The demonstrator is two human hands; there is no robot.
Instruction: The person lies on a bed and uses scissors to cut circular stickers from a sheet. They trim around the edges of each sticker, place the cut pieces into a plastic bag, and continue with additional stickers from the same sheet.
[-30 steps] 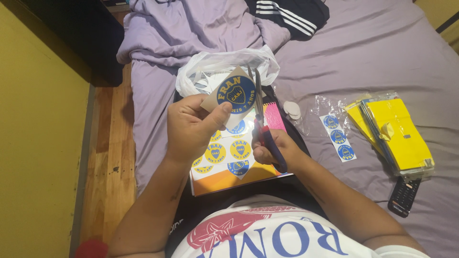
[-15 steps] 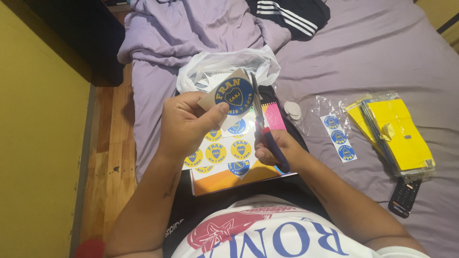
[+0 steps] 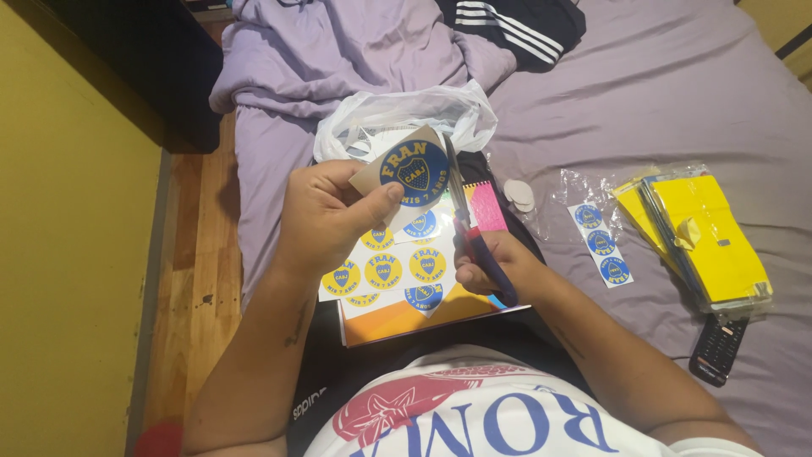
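The left hand (image 3: pixel 326 216) pinches a piece of pale card bearing a round blue-and-yellow crest sticker (image 3: pixel 413 172), thumb pressed on its lower left edge and the other fingers curled behind it, so the card stands tilted above the orange-and-white spiral notebook (image 3: pixel 423 317) that lies on the person's lap. The right hand (image 3: pixel 491 262), just right of that notebook's middle, is closed through the handles of a pair of red-and-blue-handled scissors (image 3: pixel 463 216); the steel blades point up and away and run along the right edge of the held card, touching or nearly touching it, and whether they are parted cannot be made out. On the notebook lies a white sheet of small round yellow and blue stickers (image 3: pixel 385 267), partly hidden by the left hand. Beyond the notebook sits a crumpled white plastic bag (image 3: pixel 397 114) on a lilac bedsheet (image 3: pixel 660 85). To the notebook's right lie small white paper discs (image 3: pixel 518 195), then a strip of three round blue stickers (image 3: pixel 601 245), then a clear packet of yellow sheets (image 3: pixel 706 237), with a black remote control (image 3: pixel 715 349) just below the packet.
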